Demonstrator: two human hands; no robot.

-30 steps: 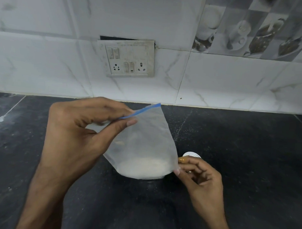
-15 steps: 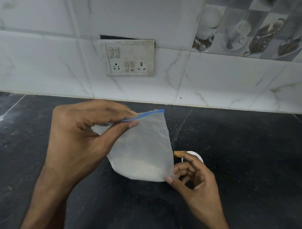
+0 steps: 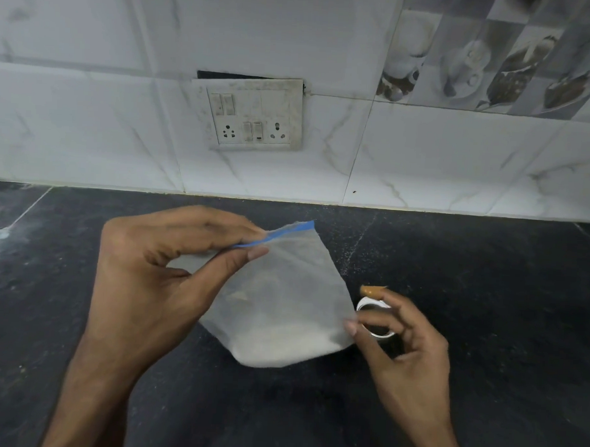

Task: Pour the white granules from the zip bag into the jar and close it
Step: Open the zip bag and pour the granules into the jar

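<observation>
Translucent zip bag (image 3: 277,299): hangs above the black counter (image 3: 485,297), white granules (image 3: 292,343) settled in its lower corner.
Blue zip strip (image 3: 276,234): pinched by the left hand (image 3: 158,278) between thumb and fingers; whether the seal is open cannot be told.
Right hand (image 3: 403,344): fingers loosely curled, thumb tip touching the bag's lower right corner, not gripping it firmly.
Jar (image 3: 375,318): small, mouth open, partly hidden behind the right fingers, just beside the bag.
Lid: not seen.
Risk: narrow mouth and floppy film; tilting too fast could scatter granules across the counter.
Risk: a knuckle could knock the light jar over.
</observation>
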